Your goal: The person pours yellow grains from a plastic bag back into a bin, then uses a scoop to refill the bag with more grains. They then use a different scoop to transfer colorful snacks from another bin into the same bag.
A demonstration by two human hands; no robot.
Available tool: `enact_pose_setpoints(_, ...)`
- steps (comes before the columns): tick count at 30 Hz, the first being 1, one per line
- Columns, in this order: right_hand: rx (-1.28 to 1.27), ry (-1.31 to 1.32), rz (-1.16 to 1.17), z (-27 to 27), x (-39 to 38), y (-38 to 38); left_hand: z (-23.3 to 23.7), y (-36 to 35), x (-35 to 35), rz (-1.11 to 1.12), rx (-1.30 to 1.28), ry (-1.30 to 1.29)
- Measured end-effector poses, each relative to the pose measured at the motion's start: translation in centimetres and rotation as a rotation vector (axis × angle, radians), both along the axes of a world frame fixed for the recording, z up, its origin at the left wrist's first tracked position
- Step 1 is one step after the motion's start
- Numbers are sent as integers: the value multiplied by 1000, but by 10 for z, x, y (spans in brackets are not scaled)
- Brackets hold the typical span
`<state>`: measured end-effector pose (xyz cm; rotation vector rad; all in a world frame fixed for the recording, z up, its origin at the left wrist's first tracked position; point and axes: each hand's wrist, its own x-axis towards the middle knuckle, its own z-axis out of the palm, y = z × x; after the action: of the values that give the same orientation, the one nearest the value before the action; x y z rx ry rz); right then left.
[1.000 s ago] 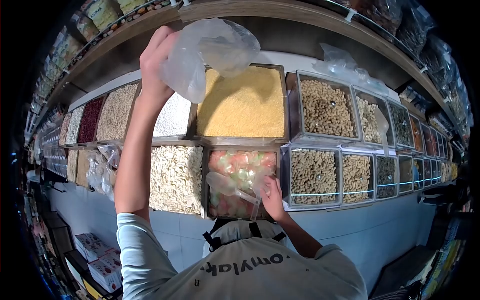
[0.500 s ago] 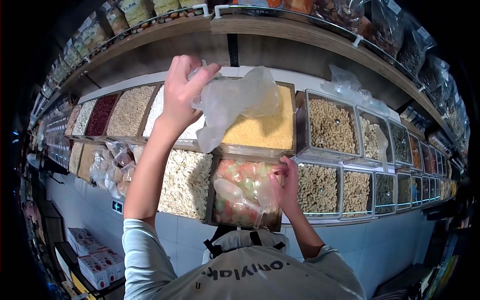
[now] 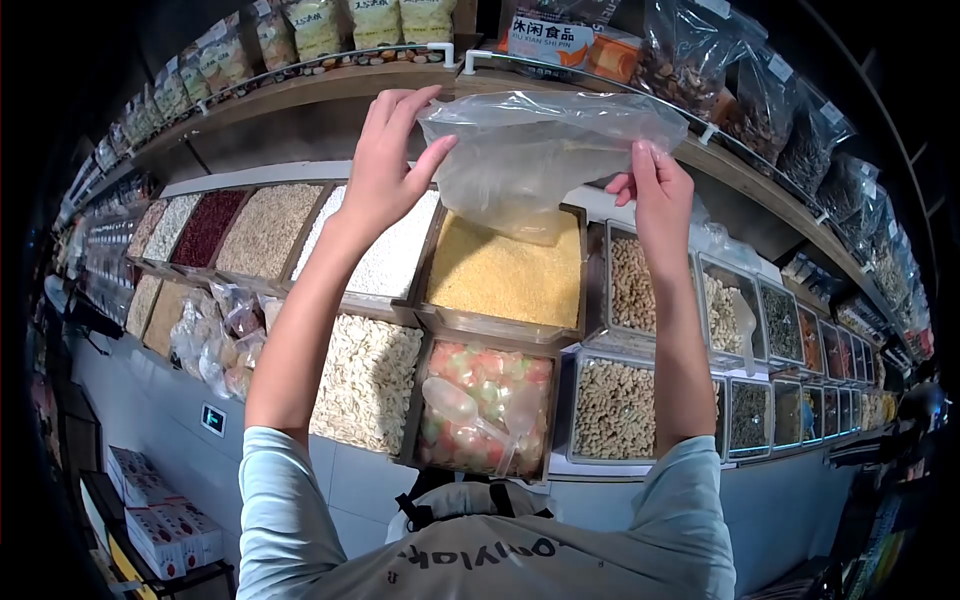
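Observation:
A clear plastic bag (image 3: 540, 150) is stretched wide in front of me, above the bin of yellow grain (image 3: 505, 275). My right hand (image 3: 655, 185) pinches the bag's right side between thumb and fingers. At its left edge is my left hand (image 3: 395, 160), thumb and fingers spread apart, fingertips right by the plastic. Below, in the front row, a bin holds pale red and green wrapped pieces (image 3: 485, 365). Two clear plastic scoops lie on them, one scoop (image 3: 450, 402) to the left and another scoop (image 3: 518, 415) to the right.
White flakes (image 3: 365, 385) fill the bin at front left, and a bin of white grains (image 3: 375, 245) stands behind it. Peanut bins (image 3: 612, 405) are on the right. A wooden shelf (image 3: 330, 85) with packaged snacks crosses above. Boxes (image 3: 165, 525) stand low on the left.
My right hand has risen from the scoops in the front bin to the bag's right side. The bag, crumpled before, is now spread out. My left hand's fingers have opened.

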<state>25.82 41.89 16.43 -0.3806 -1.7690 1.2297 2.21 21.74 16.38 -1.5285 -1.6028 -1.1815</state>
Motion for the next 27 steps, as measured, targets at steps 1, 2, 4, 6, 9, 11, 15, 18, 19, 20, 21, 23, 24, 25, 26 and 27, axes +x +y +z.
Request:
enact_pose_setpoints(1, 8, -3, 5, 2, 3, 8, 2, -2, -5, 8, 29, 22)
enact_pose_setpoints(2, 22, -63, -38, 1, 5, 16, 2, -5, -7, -12, 54, -49)
enact_pose_setpoints(4, 114, -147, -117, -2, 9, 32, 7, -9, -13, 30, 60, 4)
enact_pose_setpoints(6, 192, -196, -178, -1, 12, 38, 11, -11, -14, 78, 41, 32)
enact_pose_setpoints(9, 316, -166, -253, -2, 16, 31, 12, -13, -12, 139, 38, 79)
enact_pose_setpoints(11, 372, -84, -261, 0, 15, 32, 12, -14, -11, 164, 16, 142)
enact_pose_setpoints(15, 286, -172, -225, -9, 14, 46, 1, -10, -18, 198, -32, 116)
enact_pose_setpoints(18, 167, -230, -210, -3, 10, 50, -3, -4, -24, 140, 18, 76)
enact_pose_setpoints(19, 77, -234, -206, 1, 8, 48, -3, -2, -23, 142, 18, 74)
enact_pose_setpoints(20, 77, -238, -203, 4, 6, 47, -3, 2, -20, 92, 49, -200)
enact_pose_setpoints(21, 72, -146, -167, 7, 2, 48, -3, 4, -19, 40, 78, -473)
enact_pose_setpoints(23, 63, -60, -133, 14, -4, 49, -6, 9, -27, -66, 37, -637)
enact_pose_setpoints(24, 41, -19, -124, 18, -9, 47, 3, 10, -17, -261, 89, -966)
enact_pose_setpoints(25, 22, 25, -115, 22, -13, 46, 9, 11, -9, -463, 143, -1289)
enact_pose_setpoints(26, 31, 16, -99, 25, -16, 43, 6, 15, -6, -461, 66, -1282)
enact_pose_setpoints(27, 35, 17, -99, 26, -21, 43, 3, 17, 1, -500, 90, -1315)
